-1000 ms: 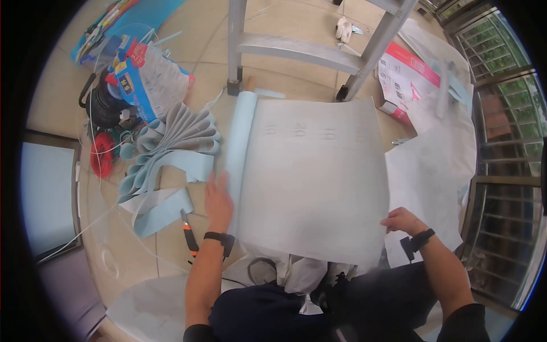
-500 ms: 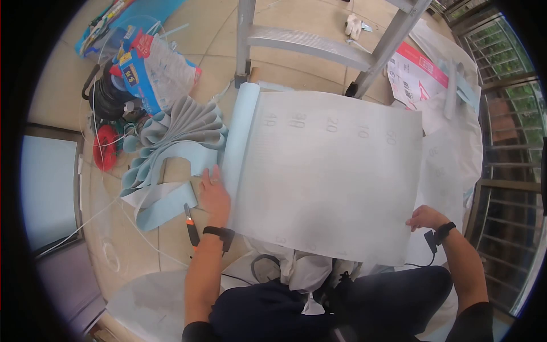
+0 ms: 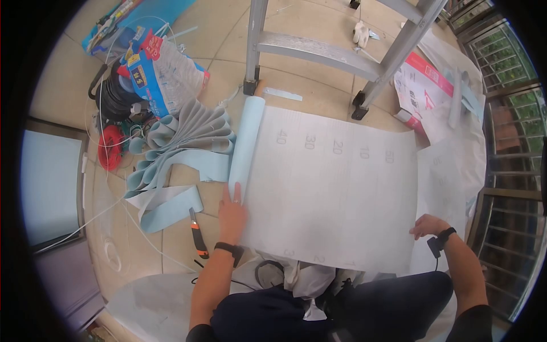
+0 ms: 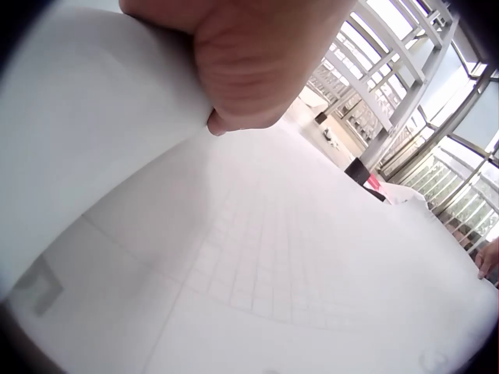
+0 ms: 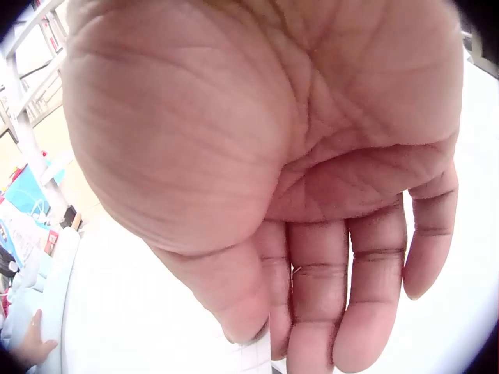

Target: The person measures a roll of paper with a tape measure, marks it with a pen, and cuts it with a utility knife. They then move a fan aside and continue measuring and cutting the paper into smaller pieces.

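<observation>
Pale blue outside, the roll [image 3: 248, 142] lies along the left of the spread sheet [image 3: 333, 196] in the head view. Sound practice, I judge: keep tension even, edge straight. My left hand [image 3: 232, 219] rests on the roll's near end, fingers extended. Left wrist view: that hand overlies the curve. Right wrist view: my right hand [image 5: 265, 179] pinches the sheet's edge.

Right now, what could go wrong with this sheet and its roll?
If the right hand loses its pinch, the sheet may curl back. The roll could bump the ladder's foot near its far end. The knife lying near the left hand might cut, if its blade is out.
</observation>
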`<act>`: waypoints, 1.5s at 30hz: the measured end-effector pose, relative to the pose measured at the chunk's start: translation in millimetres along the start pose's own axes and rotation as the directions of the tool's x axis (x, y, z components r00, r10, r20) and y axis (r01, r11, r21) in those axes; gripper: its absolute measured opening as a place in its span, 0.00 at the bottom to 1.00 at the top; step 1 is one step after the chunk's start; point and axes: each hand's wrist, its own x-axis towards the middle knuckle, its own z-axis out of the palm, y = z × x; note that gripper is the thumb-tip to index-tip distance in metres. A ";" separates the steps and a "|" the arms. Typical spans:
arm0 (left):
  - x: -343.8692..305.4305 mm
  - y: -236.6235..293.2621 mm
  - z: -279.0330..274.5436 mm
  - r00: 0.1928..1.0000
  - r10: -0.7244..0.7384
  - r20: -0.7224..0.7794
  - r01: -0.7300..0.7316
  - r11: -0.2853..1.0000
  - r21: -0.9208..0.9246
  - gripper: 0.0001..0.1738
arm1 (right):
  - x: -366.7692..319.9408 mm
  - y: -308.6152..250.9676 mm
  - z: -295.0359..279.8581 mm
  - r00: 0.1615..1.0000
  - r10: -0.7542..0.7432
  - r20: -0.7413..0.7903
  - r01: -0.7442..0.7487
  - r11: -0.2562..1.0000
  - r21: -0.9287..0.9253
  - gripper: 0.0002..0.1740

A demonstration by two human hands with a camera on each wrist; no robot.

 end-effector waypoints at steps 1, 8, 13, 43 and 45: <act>-7.3 -3.6 2.3 1.000 0.000 0.001 0.000 1.000 0.002 0.43 | 2.4 4.6 3.2 0.999 0.020 0.036 -0.020 1.000 -0.019 0.18; -66.1 -28.5 16.9 0.999 -0.042 -0.011 0.040 0.996 -0.083 0.45 | 11.9 11.2 17.0 0.989 0.054 0.136 -0.046 0.997 -0.060 0.19; -53.4 -34.7 6.4 0.999 -0.034 -0.009 0.033 0.996 -0.087 0.46 | 17.8 4.1 24.3 0.987 0.056 0.149 -0.043 0.995 -0.087 0.19; 48.3 -57.5 -19.9 0.985 0.167 -0.045 -0.166 0.830 -0.532 0.46 | 29.5 9.5 -4.1 0.994 0.032 -0.104 -0.024 0.997 0.073 0.15; 36.3 -64.9 -15.1 0.992 0.110 -0.053 -0.122 0.860 -0.496 0.45 | 29.7 22.3 -3.4 0.995 0.069 -0.072 -0.062 0.994 0.091 0.16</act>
